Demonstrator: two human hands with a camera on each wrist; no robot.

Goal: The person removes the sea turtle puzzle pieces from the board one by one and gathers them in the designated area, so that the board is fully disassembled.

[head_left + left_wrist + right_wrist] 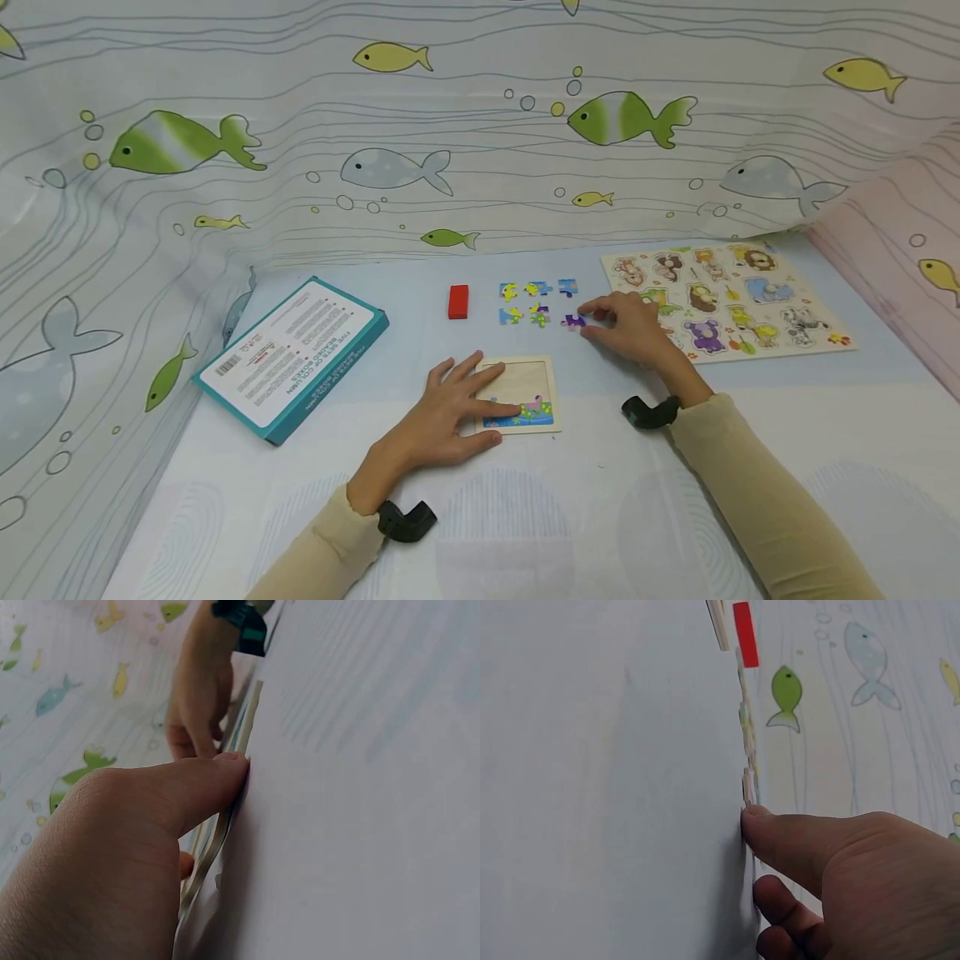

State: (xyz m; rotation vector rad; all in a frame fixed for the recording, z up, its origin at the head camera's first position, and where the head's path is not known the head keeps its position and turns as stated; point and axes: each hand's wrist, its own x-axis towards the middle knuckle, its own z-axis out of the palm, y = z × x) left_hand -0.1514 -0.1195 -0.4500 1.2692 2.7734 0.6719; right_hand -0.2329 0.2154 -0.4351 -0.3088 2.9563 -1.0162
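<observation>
My left hand (447, 417) lies with spread fingers on a small wooden puzzle tray (556, 392). Along the tray's bottom, joined jigsaw pieces (536, 410) form a blue strip with pink and green, partly hidden by the fingers. In the left wrist view the left thumb (217, 776) rests at the tray's edge. Farther right, my right hand (626, 329) has its thumb and index finger at a purple jigsaw piece (572, 322), pinching its right side. Several loose pieces (510, 317) lie in two rows left of it. The right wrist view shows the right thumb (780, 829) low against the table.
A red block (458, 302) stands left of the loose pieces. At the left lies a teal-and-white box (292, 358), set at an angle. A wooden animal board (772, 337) lies behind and right of the right hand. A fish-printed sheet (510, 208) rises along the back.
</observation>
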